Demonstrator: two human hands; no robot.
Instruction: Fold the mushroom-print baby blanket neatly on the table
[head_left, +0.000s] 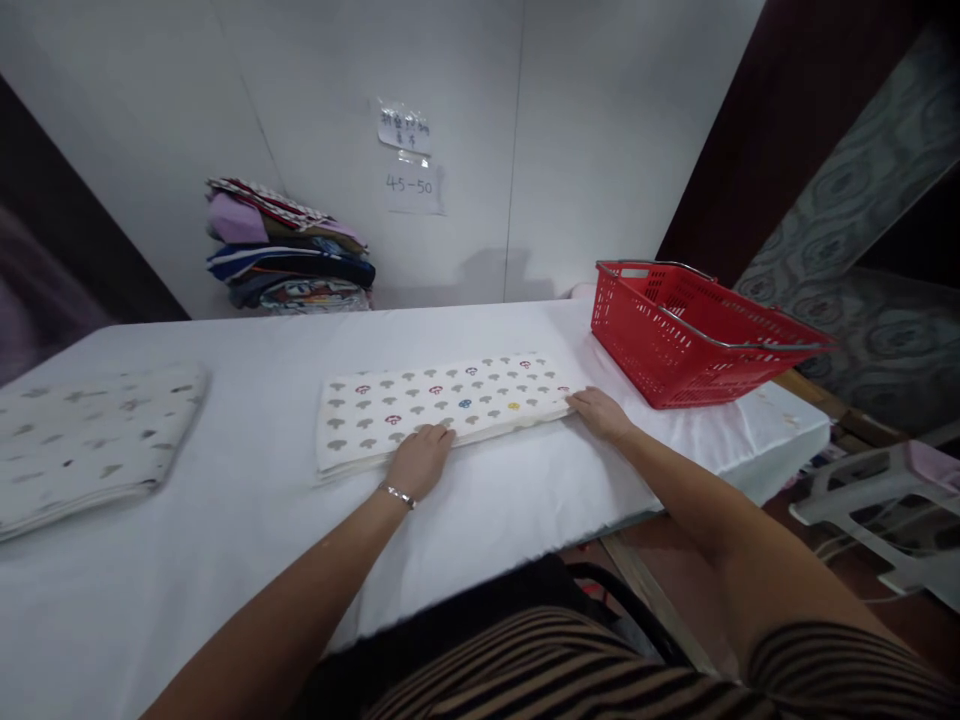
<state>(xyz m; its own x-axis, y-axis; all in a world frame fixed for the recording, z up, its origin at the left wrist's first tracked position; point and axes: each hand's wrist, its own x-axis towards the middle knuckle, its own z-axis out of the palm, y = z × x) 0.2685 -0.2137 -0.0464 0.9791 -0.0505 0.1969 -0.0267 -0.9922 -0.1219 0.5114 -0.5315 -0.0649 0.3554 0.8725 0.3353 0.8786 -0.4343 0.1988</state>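
In front of me lies a folded white cloth (450, 400) printed with grey, red, blue and yellow mushroom shapes, forming a long strip. My left hand (422, 460), with a bracelet at the wrist, is at the middle of its near edge, the fingers curled over the edge. At the right near corner my right hand (598, 412) is closed on the cloth, thumb and fingers at its end. The undersides of both grips are hidden. A second folded white cloth (97, 440) with a similar print lies apart at the left.
A white-covered table (247, 560) holds the cloths. A red plastic basket (675, 345) stands at its right back. A stack of folded textiles (292, 250) rises behind the table's left back edge. Paper signs (412, 187) hang on the wall. At lower right is a white stool (870, 500).
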